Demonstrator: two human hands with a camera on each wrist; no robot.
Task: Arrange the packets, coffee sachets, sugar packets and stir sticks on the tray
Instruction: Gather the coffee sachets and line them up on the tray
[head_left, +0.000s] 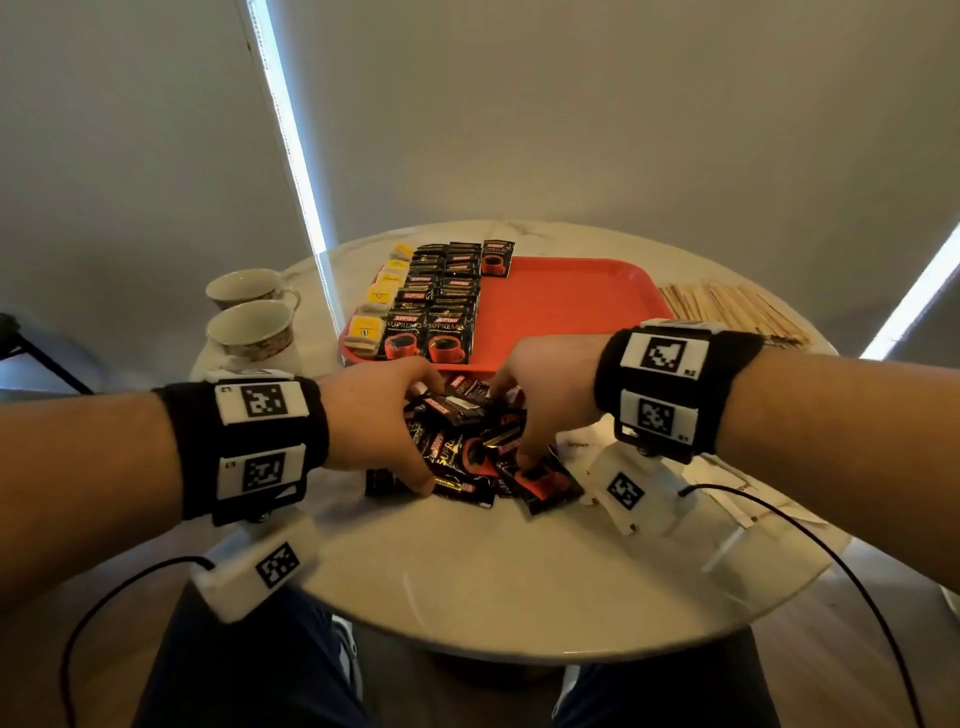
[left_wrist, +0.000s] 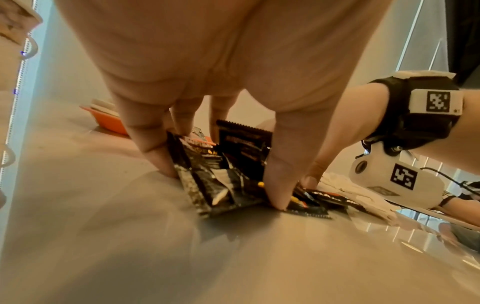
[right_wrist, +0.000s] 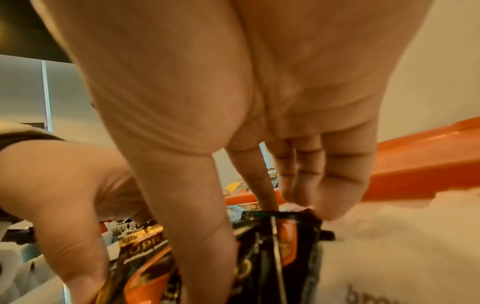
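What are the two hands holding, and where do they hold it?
Both the left hand and right hand grip the loose pile of black coffee sachets from its opposite sides, fingers and thumbs curled around its edges.

Black sachets (head_left: 467, 447) (heaped) before tray (head_left: 561, 306)

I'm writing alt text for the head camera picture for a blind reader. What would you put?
Two hands, left hand and right hand, gather a loose pile of black coffee sachets on a round white table. Behind the pile, a red tray holds neat rows of sachets and yellow packets along its left side, with two cups to the left and stir sticks to the right.
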